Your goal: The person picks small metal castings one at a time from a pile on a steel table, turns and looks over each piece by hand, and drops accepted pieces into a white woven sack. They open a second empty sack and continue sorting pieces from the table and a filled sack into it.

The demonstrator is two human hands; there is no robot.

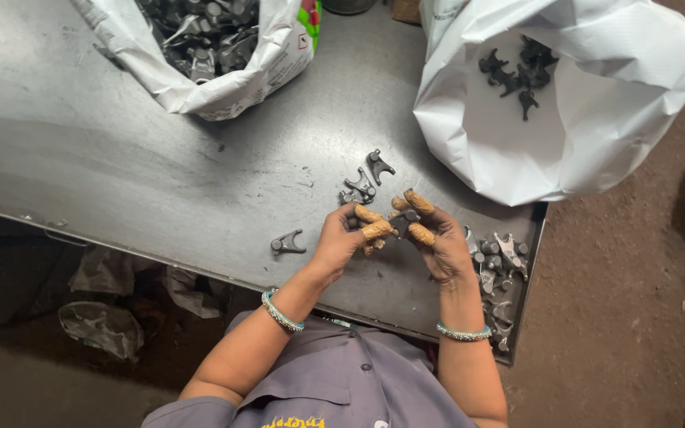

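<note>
My left hand (pixel 342 236) and my right hand (pixel 436 239) meet over the metal table (pixel 120 150), fingertips wrapped in tan finger covers. Together they pinch one small dark metal forked part (pixel 400 221) between the fingertips. Just beyond the hands lie a few loose forked parts (pixel 362 185). Another single part (pixel 287 243) rests on the table left of my left hand. A pile of similar grey parts (pixel 497 269) sits by my right wrist at the table's right corner.
A white sack (pixel 223 75) full of metal parts stands at the back left. A second white sack (pixel 596 119) with several dark parts inside lies at the back right. Crumpled plastic (pixel 105 325) lies on the floor below the table's front edge.
</note>
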